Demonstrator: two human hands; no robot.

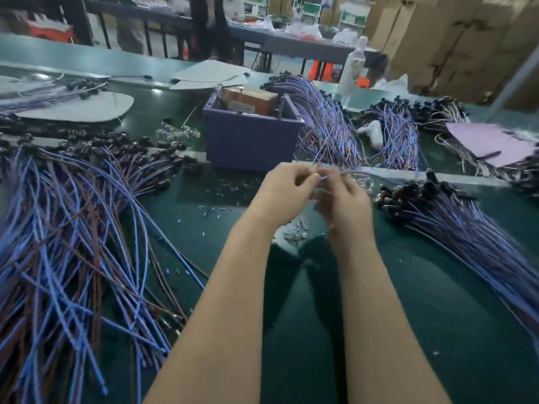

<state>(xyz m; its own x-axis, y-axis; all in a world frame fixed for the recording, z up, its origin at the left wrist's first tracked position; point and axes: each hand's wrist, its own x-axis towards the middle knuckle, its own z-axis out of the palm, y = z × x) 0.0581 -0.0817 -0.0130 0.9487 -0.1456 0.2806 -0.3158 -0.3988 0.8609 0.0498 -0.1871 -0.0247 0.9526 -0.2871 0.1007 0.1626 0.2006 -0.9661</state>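
Open over bare green mat [437, 316] at lower right of the frame. Blocked at left by loose wire pile [73, 243], at right by wire bundle [466, 228]. Hemmed at centre, beyond left hand [280, 193] and right hand [344, 205], by purple box [250, 141].

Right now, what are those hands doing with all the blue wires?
A person is working on one blue wire at a green table. The right hand pinches the wire near its end, and the left hand pinches its very tip, just in front of a purple box. The wire curves away to the right. One heap of blue and brown wires lies on the left, another heap on the right. Small clear bits lie under the hands.
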